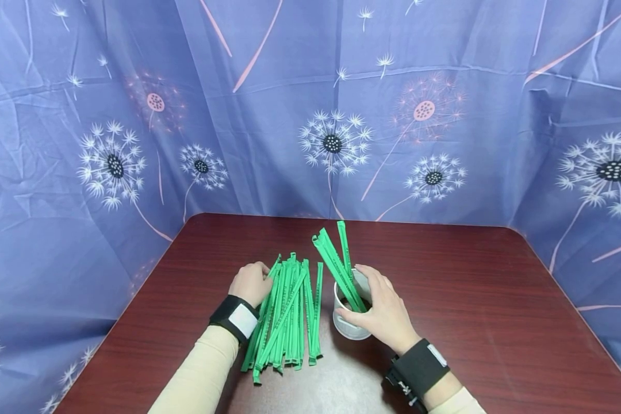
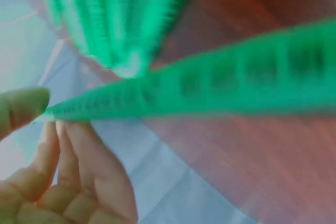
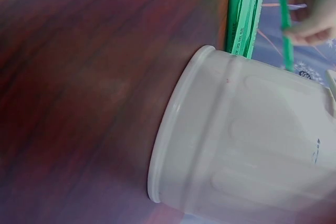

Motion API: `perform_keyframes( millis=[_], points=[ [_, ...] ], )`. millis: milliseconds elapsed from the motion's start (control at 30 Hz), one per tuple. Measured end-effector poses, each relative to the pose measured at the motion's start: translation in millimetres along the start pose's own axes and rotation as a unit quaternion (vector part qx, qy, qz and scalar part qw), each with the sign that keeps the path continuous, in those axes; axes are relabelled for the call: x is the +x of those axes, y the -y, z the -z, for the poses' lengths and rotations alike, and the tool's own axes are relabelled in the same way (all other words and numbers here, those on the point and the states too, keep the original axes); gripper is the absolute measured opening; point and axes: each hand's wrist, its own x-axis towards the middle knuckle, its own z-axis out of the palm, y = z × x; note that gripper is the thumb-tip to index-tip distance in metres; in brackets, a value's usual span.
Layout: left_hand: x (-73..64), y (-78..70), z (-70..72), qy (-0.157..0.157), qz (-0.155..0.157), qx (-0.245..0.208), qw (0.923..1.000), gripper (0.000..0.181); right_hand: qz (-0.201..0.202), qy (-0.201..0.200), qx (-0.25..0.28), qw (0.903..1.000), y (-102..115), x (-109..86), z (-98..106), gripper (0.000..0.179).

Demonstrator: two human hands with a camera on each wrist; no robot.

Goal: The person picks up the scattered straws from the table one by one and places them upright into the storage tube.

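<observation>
My left hand [image 1: 250, 283] is at the left side of a pile of green wrapped straws [image 1: 290, 313] with dark print. In the left wrist view, its thumb and fingertips pinch one end of a green straw [image 2: 220, 80], which stretches across the view. That straw [image 3: 284, 19] appears raised in the right wrist view. With my right hand [image 1: 388, 313] I grip a white plastic cup [image 1: 351, 330] around its rim, thumb on the near side. Several green straws [image 1: 333, 261] stand in the cup, leaning left. Most of the cup's inside is hidden.
The dark red-brown wooden table [image 1: 497, 322] runs out to both sides, with rounded far corners. A blue cloth [image 1: 269, 144] printed with dandelions hangs behind and along its sides. Black straps [image 1: 419, 371] are around both wrists.
</observation>
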Motion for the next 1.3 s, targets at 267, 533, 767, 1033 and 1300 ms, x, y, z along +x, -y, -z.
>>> perform_keyframes(
  millis=[267,533,767,1033,1300],
  points=[
    [-5.0,-25.4,13.3,-0.099,-0.030,-0.081,0.9914,0.022,0.000,-0.002,0.000,1.0000,0.1,-1.7,-0.9,0.092],
    [-10.2,-54.8,49.5,-0.217,-0.080,-0.270,0.9345,0.020,0.003,-0.005,0.001,1.0000,-0.2,-1.5,-0.6,0.093],
    [-18.3,-70.7,71.9,-0.231,-0.092,-0.410,0.8778,0.021,0.002,-0.005,0.001,1.0000,-0.1,-0.9,0.6,0.093],
    [-17.9,-76.8,65.7,-0.218,-0.079,-0.434,0.8708,0.021,0.000,-0.001,0.001,1.0000,-0.3,-0.6,-0.1,0.093],
    [-21.0,-76.7,39.6,-0.183,-0.091,-0.350,0.9141,0.018,-0.002,0.000,0.001,1.0000,1.3,0.2,-0.3,0.094]
  ],
)
